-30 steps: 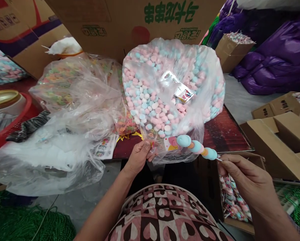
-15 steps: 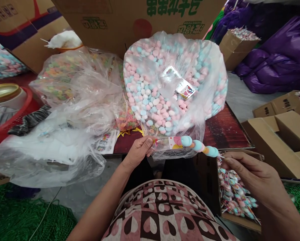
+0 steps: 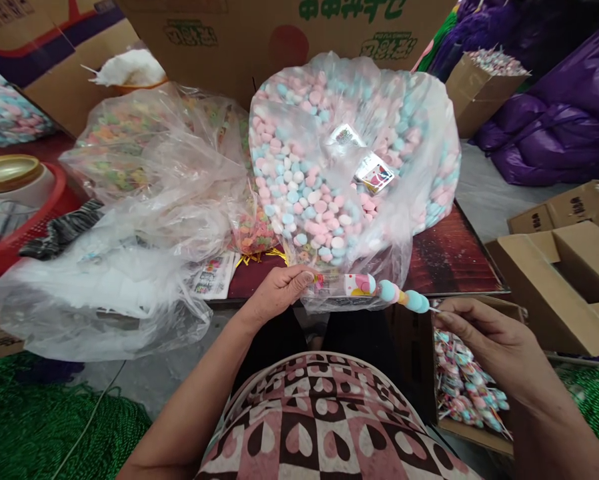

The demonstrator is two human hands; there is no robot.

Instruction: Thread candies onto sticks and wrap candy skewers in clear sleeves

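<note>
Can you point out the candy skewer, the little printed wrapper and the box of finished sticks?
candy skewer (image 3: 403, 297): head view, its middle bead.
printed wrapper (image 3: 347, 285): head view, printed end.
box of finished sticks (image 3: 472, 433): head view, near wall.

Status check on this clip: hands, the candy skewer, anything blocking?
Left hand pinches clear sleeve. Right hand holds candy skewer by its stick, tip entering sleeve. Nothing between them.

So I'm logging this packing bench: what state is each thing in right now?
Skewer: partly inside the sleeve, stick end out.
Sleeve: pinched at its end, lying level.
Left hand: closed on the sleeve.
Right hand: pinching the skewer's stick.
Candy bag: open, full.
Box: open, holding finished skewers.
</note>
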